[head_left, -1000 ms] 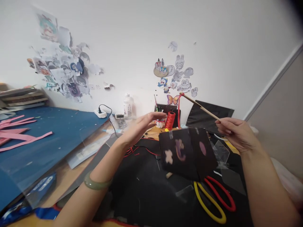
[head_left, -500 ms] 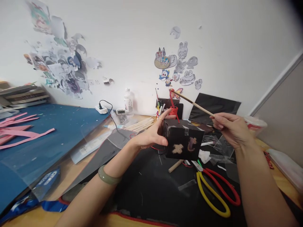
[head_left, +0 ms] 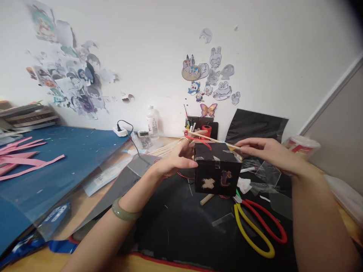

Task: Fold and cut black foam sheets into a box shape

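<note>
Hands apart, a person's right hand [head_left: 263, 149] pinches a thin wooden stick [head_left: 214, 139] whose long axis runs leftward above a black box [head_left: 217, 173]. The box sits between both hands, nearer the left hand [head_left: 178, 156], curved at its side; whether it grips is unclear. Red cord [head_left: 202, 140] trails over the closed top, contents hidden. Pens [head_left: 193, 126] stand behind; a lidded tub [head_left: 303, 145] is at right.
</note>
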Demonstrator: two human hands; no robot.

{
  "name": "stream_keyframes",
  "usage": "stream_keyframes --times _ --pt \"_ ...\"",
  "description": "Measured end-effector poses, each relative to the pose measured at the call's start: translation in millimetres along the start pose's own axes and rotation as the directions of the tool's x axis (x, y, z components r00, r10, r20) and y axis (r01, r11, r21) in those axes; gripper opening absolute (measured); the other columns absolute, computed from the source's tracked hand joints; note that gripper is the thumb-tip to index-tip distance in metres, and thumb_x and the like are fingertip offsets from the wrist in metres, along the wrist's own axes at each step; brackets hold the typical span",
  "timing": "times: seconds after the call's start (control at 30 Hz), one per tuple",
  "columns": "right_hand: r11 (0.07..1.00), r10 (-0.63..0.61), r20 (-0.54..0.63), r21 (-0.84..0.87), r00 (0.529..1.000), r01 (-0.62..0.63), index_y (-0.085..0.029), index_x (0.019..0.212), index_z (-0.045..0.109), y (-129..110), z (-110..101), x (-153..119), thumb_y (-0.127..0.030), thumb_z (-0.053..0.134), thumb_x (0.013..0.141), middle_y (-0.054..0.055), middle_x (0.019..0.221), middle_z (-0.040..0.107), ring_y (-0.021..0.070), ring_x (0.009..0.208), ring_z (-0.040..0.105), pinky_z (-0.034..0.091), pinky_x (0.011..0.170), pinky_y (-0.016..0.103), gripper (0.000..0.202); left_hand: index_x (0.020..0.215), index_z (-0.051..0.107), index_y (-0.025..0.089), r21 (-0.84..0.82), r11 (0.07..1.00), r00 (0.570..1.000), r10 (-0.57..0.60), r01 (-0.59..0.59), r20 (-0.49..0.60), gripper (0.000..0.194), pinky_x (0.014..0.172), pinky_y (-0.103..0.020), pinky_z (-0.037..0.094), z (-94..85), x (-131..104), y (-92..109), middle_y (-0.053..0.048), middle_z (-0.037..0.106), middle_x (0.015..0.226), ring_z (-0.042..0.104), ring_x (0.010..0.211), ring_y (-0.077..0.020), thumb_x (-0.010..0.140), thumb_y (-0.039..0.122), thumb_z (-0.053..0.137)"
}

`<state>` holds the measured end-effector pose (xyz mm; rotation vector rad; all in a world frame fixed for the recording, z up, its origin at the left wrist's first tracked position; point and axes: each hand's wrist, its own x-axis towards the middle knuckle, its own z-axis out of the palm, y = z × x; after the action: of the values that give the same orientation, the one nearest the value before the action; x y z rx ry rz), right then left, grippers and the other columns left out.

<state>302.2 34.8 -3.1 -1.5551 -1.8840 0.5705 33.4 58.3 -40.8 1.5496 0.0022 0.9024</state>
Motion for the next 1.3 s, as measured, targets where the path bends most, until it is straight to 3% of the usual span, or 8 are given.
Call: stream_keyframes --times 0.1,0.2,0.33,0.47,0.7,0.93,1.1,1.3 --pt "0.982 -0.057 -0.163 -0.185 0.985 0.026 -0.026 0.097 0.066 -11.8 -0.3 -5.8 -0.043 0.061 0.074 0.003 0.104 0.065 0.0255 0.096 0.057 0.043 0.082 0.037 0.029 0.132 0.034 0.022 -0.043 0.998 0.999 -0.035 0.034 -0.014 0.079 0.097 -0.042 0.034 0.1 0.1 -1.0 -0.01 0.048 0.128 0.04 0.122 -0.0314 0.062 0.024 0.068" --pt "0.963 -0.263 -0.411 -0.168 0.873 0.21 -0.032 0.095 0.063 -40.2 5.3 -25.8 -0.037 0.057 0.079 0.0 0.102 0.062 0.022 0.096 0.057 0.044 0.082 0.035 0.018 0.138 0.021 0.022 -0.022 0.999 0.998 -0.038 0.037 -0.045 0.091 0.096 -0.044 0.035 0.4 1.4 -2.5 -0.012 0.051 0.124 0.045 0.117 -0.0314 0.061 0.027 0.07" --pt "0.825 -0.564 -0.285 -0.202 0.775 0.527 -0.042 0.091 0.063 -79.0 17.1 -57.3 -0.039 0.067 0.071 -0.002 0.099 0.057 0.0239 0.095 0.054 0.045 0.08 0.038 0.021 0.139 0.016 0.027 0.154 0.986 0.997 0.074 -0.068 -0.029 0.096 0.094 -0.043 0.038 5.3 2.3 1.6 -0.012 0.043 0.131 0.045 0.115 -0.0315 0.062 0.032 0.073" --pt "0.72 -0.681 -0.163 -0.328 0.713 0.612 -0.041 0.093 0.063 -92.3 23.6 -67.1 -0.036 0.067 0.072 0.0 0.096 0.056 0.0242 0.095 0.051 0.045 0.076 0.039 0.022 0.139 0.019 0.027 0.301 0.938 0.983 0.185 -0.172 -0.016 0.092 0.093 -0.042 0.039 14.5 -0.1 11.8 -0.011 0.037 0.134 0.043 0.117 -0.0318 0.063 0.032 0.071" --pt "0.692 -0.699 -0.126 -0.371 0.704 0.62 -0.04 0.087 0.063 -90.5 21.2 -62.3 -0.033 0.064 0.075 0.0 0.098 0.054 0.025 0.095 0.05 0.044 0.077 0.04 0.014 0.139 0.02 0.024 0.395 0.893 0.971 0.24 -0.216 -0.012 0.092 0.102 -0.042 0.03 23.2 -5.7 23.8 -0.011 0.036 0.135 0.038 0.121 -0.0312 0.062 0.027 0.069" --pt "0.736 -0.659 -0.161 -0.343 0.735 0.584 -0.039 0.108 0.055 -91.5 22.7 -65.0 -0.041 0.066 0.071 0.002 0.105 0.052 0.027 0.103 0.046 0.04 0.085 0.04 0.038 0.14 0.019 0.024 0.488 0.851 0.967 0.249 -0.195 -0.049 0.094 0.103 -0.042 0.029 26.5 -8.6 28.8 -0.009 0.033 0.137 0.031 0.126 -0.0324 0.059 0.017 0.067" --pt "0.73 -0.673 -0.165 -0.305 0.721 0.612 -0.033 0.096 0.062 -87.5 20.1 -61.7 -0.041 0.06 0.077 0.002 0.111 0.049 0.025 0.109 0.041 0.035 0.092 0.041 0.02 0.14 0.014 0.024 0.582 0.78 0.96 0.281 -0.231 0.003 0.1 0.103 -0.043 0.029 31.0 -8.9 30.0 -0.01 0.031 0.138 0.032 0.125 -0.0318 0.056 0.01 0.067" --pt "0.852 -0.494 -0.561 -0.158 0.665 0.499 -0.025 0.088 0.064 -85.6 20.0 -57.3 -0.024 0.048 0.087 0.001 0.093 0.058 0.0162 0.093 0.053 0.04 0.082 0.031 0.016 0.141 0.009 0.021 0.697 0.642 0.922 0.381 -0.319 0.07 0.105 0.104 -0.044 0.028 28.9 -7.3 26.0 -0.012 0.025 0.142 0.029 0.127 -0.0323 0.055 0.009 0.067"
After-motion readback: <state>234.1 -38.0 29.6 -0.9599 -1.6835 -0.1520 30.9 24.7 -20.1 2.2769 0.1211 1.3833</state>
